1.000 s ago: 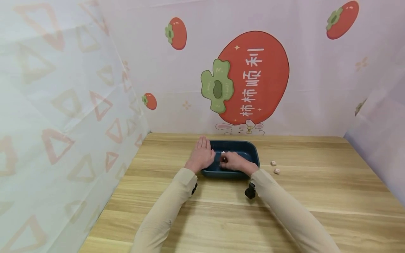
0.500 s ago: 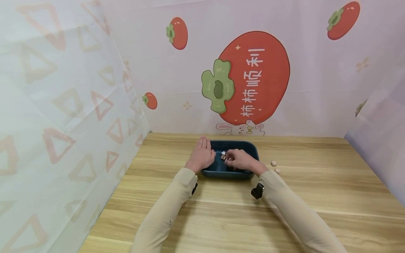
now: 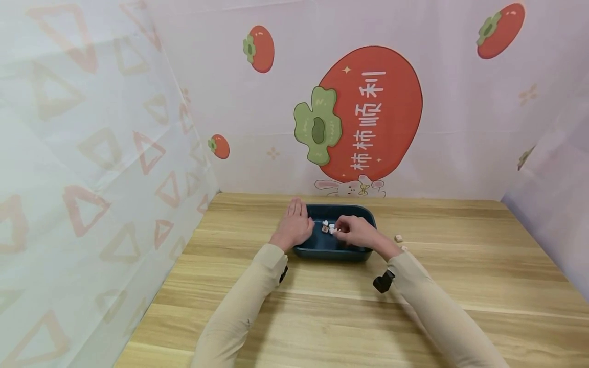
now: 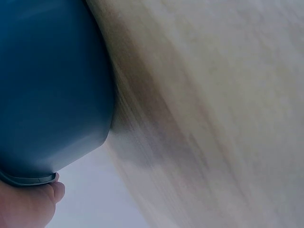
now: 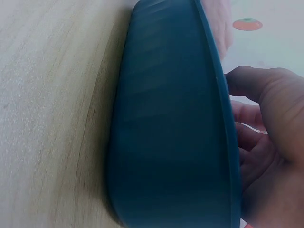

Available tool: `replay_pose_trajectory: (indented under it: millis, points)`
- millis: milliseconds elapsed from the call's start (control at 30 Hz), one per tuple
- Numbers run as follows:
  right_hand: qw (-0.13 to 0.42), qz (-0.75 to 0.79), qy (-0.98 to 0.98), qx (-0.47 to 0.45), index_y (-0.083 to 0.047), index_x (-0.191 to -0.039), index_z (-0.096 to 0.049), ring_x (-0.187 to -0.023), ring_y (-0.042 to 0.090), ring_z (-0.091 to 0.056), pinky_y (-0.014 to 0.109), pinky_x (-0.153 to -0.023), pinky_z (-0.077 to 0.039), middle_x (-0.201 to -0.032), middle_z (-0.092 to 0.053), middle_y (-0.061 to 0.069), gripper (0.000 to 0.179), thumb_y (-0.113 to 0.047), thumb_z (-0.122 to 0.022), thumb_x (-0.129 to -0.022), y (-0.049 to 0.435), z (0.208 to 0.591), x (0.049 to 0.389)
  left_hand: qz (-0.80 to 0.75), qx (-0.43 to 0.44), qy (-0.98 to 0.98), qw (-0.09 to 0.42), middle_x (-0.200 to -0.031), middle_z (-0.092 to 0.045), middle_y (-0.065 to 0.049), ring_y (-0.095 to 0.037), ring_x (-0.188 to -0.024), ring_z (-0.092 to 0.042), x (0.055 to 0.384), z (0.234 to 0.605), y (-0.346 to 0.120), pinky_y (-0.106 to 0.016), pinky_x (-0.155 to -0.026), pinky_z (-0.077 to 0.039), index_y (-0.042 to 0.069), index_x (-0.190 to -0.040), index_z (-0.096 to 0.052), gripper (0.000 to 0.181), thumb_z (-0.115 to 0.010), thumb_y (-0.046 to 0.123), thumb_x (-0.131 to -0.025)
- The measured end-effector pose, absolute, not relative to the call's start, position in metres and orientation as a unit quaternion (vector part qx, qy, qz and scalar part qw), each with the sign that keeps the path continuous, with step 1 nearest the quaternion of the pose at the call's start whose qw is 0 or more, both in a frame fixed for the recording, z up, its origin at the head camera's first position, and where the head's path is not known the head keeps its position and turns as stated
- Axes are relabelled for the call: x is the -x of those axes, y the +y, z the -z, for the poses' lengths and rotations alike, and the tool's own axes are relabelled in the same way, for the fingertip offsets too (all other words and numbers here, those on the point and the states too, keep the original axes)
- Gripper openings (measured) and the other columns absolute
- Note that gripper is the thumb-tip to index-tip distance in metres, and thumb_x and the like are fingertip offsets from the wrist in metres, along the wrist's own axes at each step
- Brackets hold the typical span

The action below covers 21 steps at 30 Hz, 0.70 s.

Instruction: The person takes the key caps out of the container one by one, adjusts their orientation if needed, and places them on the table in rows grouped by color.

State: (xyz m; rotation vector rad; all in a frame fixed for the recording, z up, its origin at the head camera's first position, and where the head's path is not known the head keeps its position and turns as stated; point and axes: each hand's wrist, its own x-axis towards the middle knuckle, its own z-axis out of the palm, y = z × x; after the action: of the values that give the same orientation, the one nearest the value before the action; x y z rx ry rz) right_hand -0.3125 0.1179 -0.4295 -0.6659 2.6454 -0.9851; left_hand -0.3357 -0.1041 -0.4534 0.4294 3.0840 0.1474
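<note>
A dark blue rectangular tray (image 3: 329, 254) sits on the wooden table. My left hand (image 3: 294, 225) rests over its left rim with the fingers straight; in the left wrist view the edge of that hand (image 4: 28, 204) lies along the rim. Inside the tray, a small beige cube (image 3: 325, 229) and several whitish pieces (image 3: 332, 228) lie close together. My right hand (image 3: 356, 232) reaches over the right side, thumb and fingers bent, tips beside a whitish piece; I cannot tell whether it is pinched. From the right wrist, the tray's wall (image 5: 171, 118) hides the fingertips.
Two small beige cubes lie on the table right of the tray: one cube (image 3: 399, 238) farther back, the other cube (image 3: 404, 249) partly covered by the right sleeve (image 3: 411, 268). A printed cloth wall (image 3: 257, 174) stands behind the table.
My right hand has moved right inside the tray, bringing the beige cube and the whitish pieces into view. My left hand has stayed on the rim.
</note>
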Motion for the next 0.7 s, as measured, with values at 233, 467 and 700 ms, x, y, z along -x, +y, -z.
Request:
replay_pose_trajectory:
  millis: [233,467,700]
  points:
    - [0.106,0.369,0.895,0.228,-0.009,-0.103,-0.062,-0.069,0.020,-0.068,0.028,-0.063,-0.057,-0.085,-0.067,0.004,0.019,-0.025,-0.065,-0.094,0.127,0.430,0.308,-0.045,-0.136,0.990,0.015,-0.165,-0.007,-0.020,-0.032,-0.154,-0.003,0.335,0.453,-0.105,-0.042,-0.126,-0.010,-0.003,-0.156,-0.014,0.066,-0.019,0.039,-0.105]
    - [0.084,0.373,0.894,0.235,-0.009,-0.105,-0.060,-0.074,0.018,-0.070,0.028,-0.069,-0.054,-0.086,-0.072,0.005,0.018,-0.023,-0.064,-0.094,0.138,0.430,0.303,-0.050,-0.136,0.989,0.013,-0.165,-0.009,-0.020,-0.033,-0.154,-0.004,0.335,0.454,-0.105,-0.043,-0.126,-0.010,-0.003,-0.155,-0.015,0.065,-0.025,0.036,-0.105]
    - [0.081,0.417,0.872,0.242,-0.004,-0.108,-0.058,-0.080,0.028,-0.074,0.034,-0.075,-0.058,-0.100,-0.072,0.022,0.018,-0.016,-0.061,-0.095,0.154,0.428,0.298,-0.050,-0.139,0.989,0.014,-0.164,-0.009,-0.021,-0.033,-0.154,-0.004,0.335,0.454,-0.105,-0.044,-0.125,-0.011,-0.003,-0.155,-0.015,0.064,-0.025,0.035,-0.105]
